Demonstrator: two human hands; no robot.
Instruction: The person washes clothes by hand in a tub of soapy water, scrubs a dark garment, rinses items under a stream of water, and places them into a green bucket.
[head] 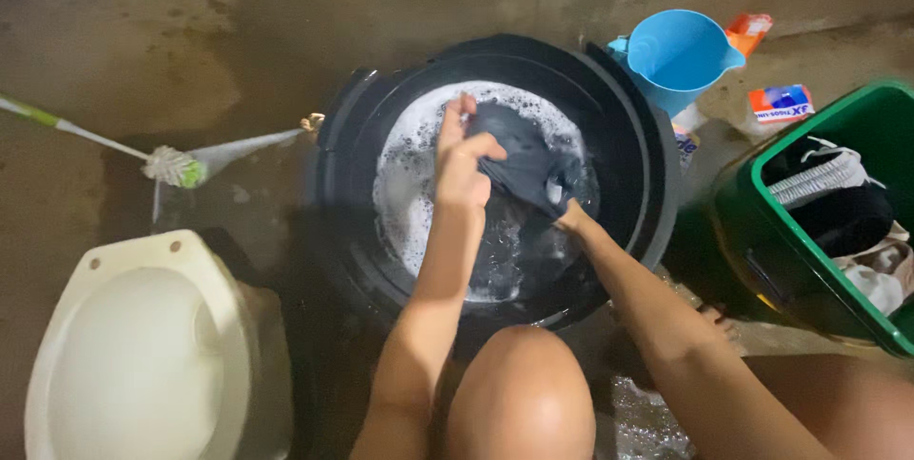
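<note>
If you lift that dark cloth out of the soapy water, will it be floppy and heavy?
Probably floppy: the dark cloth already sags in folds between the left hand and right hand. Likely heavy and slippery too, since it looks soaked with suds from the black basin.

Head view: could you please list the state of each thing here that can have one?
Black basin: holds foamy water.
Dark garment: wet, lifted over the suds.
Left hand: fingers closed on the garment.
Right hand: gripping the garment, mostly hidden.
Blue jug: upright.
Green basket: holds laundry.
Toilet: lid closed.
</note>
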